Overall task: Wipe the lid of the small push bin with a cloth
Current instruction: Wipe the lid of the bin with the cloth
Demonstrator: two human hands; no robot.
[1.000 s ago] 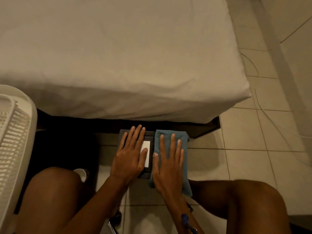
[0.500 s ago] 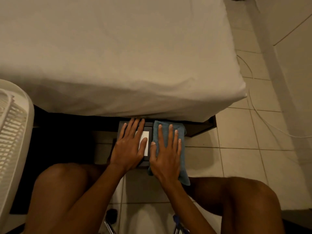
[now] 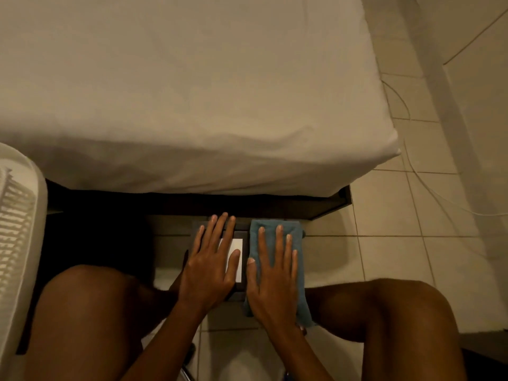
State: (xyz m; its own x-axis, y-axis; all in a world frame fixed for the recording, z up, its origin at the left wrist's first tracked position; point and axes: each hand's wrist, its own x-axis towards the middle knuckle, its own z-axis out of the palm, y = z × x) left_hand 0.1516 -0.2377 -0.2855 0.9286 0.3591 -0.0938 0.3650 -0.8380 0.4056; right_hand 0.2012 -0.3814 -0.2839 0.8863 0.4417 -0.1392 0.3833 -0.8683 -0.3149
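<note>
On the tiled floor just in front of the bed, the small dark push bin sits between the person's knees, its lid facing up with a pale rectangular panel at the centre. Compared with a second ago, both hands have slid a little farther along the lid toward the bed — the right hand carrying the blue cloth with it, so the cloth's far edge now lies at the lid's far rim. That reads as one forward wiping stroke over the right half of the lid; the left half and the pale panel look not yet covered by the cloth.

The right hand lies flat, fingers spread and pressing down on the cloth — a palm press, not a clenched grip. The cloth is wholly under that hand, draped over the lid's right side with its near end hanging past the bin's front edge. The left hand is also flat and released, grasping nothing, resting on the lid's left side with its thumb on the pale panel, apparently steadying the bin. The two hands are just beside each other, thumbs nearly touching.
</note>
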